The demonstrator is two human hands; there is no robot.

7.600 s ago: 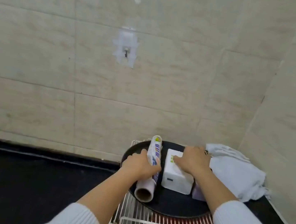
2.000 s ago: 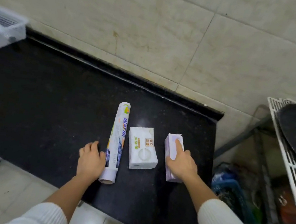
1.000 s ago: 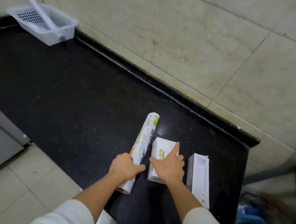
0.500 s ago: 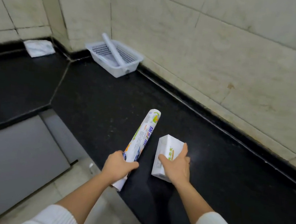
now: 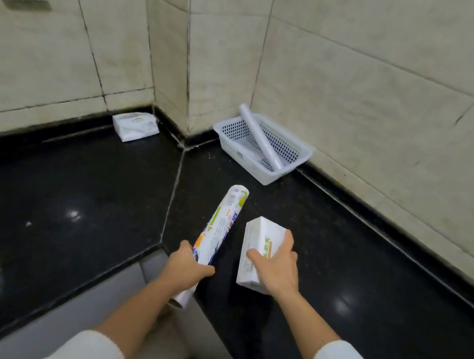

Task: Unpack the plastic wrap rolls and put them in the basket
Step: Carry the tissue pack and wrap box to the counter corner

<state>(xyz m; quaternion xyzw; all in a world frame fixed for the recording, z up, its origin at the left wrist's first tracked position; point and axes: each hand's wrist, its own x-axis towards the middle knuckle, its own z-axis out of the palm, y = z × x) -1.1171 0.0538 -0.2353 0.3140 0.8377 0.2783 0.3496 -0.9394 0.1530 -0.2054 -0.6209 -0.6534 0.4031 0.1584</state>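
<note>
**One roll in the basket, two packages in your hands**

Head view: your left hand (image 5: 188,266) is wrapped around the near end of a printed plastic wrap roll (image 5: 221,227), fingers (image 5: 202,271) curled over the top and thumb underneath. The far end of the roll points away from your fingers toward the corner of the bench (image 5: 78,188), and its near end juts out past your wrist over the bench edge. Your right hand (image 5: 277,267) grips a white box (image 5: 254,242) from above, thumb on its left face and the other fingers on its right side. The box sits just right of the roll, apart from it; whether it rests on the bench or is lifted, I cannot tell.

Well beyond both sets of fingertips, against the wall near the corner, sits the white basket (image 5: 299,154). A bare white roll (image 5: 261,137) already lies in it at a slant, its far end propped above the rim. That part looks done.

What remains, as I judge it: the roll in your left hand is in its printed wrapper and the box is closed, so both need unpacking before they go in. A small white packet (image 5: 135,127) lies far left of your fingers, by the other wall; what it holds is unclear.
</note>
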